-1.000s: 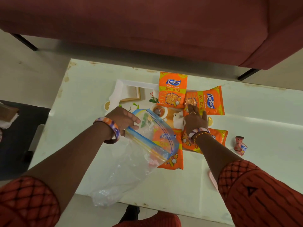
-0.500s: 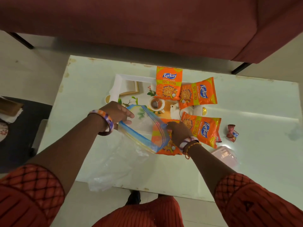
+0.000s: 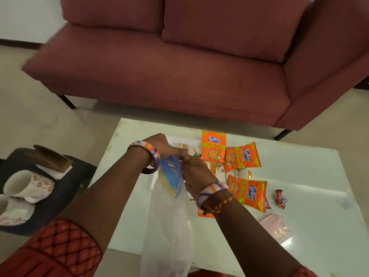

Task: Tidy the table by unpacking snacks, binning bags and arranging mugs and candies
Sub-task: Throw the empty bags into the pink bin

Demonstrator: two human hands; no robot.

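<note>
Hands met over the near part of a white table (image 3: 299, 166), both gripping the blue zip top of a clear plastic bag (image 3: 169, 226) that hung limp over the table's near edge. The left hand (image 3: 161, 146) pinched the top from the far side, the right hand (image 3: 196, 169) from the near side, fingers curled, wrists bangled. The bag looked empty; if the pinch loosened, I judged it would slide to the floor. Beyond the hands lay three orange snack packets (image 3: 247, 193), a fourth partly hidden under the right wrist, and a red candy (image 3: 280, 198) to their right. White mugs (image 3: 28, 186) lay tipped on a dark stool (image 3: 65, 188) at the left. Farthest back stood a maroon sofa (image 3: 179, 72).
</note>
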